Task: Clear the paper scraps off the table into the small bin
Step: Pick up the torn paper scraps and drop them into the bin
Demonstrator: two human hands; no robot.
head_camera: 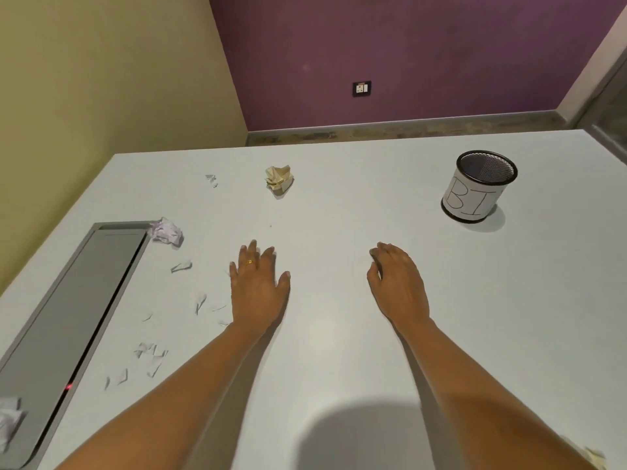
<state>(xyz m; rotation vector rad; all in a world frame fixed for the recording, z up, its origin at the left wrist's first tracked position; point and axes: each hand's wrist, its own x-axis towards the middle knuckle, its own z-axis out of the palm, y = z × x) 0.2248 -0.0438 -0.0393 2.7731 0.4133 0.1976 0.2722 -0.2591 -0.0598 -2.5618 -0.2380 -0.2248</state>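
Nothing held: left hand (259, 290) flat on the table (339, 212), right hand (398, 283) loosely curled. Scraps (181, 266) lie left, bin (475, 198) far right. Best plan: sweep scraps together first, then carry.

A crumpled white paper ball (8, 423) was cut off by the left edge, as was the near end of the grey recessed panel (78, 300) beside it. A cream paper scrap (595, 458) was clipped by the bottom right corner. On the small black mesh bin (488, 166), only "BI" of the handwritten label (470, 200) was seen; the rest was wrapped out of sight.
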